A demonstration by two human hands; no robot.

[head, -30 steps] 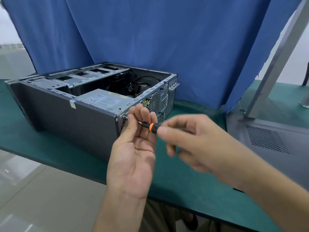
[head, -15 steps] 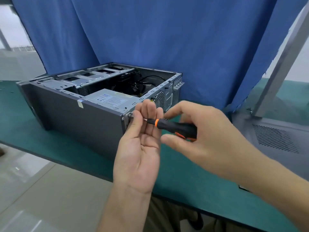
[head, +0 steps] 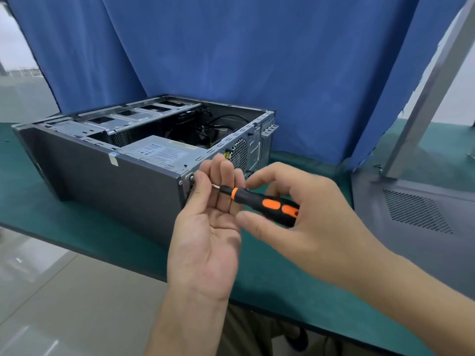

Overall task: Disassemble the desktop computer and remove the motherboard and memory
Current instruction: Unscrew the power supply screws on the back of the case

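The open grey computer case (head: 102, 181) lies on its side on the green table (head: 282, 283), with the power supply (head: 164, 152) and black cables showing inside. A black and orange screwdriver (head: 267, 205) points left at the case's near rear corner, beside a screw (head: 191, 177). My left hand (head: 205, 240) is palm up, fingers straight, and pinches the thin shaft between thumb and fingers. My right hand (head: 316, 214) grips the handle with thumb and fingertips. The motherboard and memory are hidden inside the case.
The removed grey side panel (head: 411, 227) lies on the table to the right, under a slanted metal post (head: 424, 98). Small loose screws (head: 377, 167) sit near its far edge. A blue curtain (head: 257, 60) hangs close behind the case. The table's front edge runs just below my hands.
My right hand has shifted on the handle, so more of its orange grip shows. My left hand stays at the shaft by the case corner.
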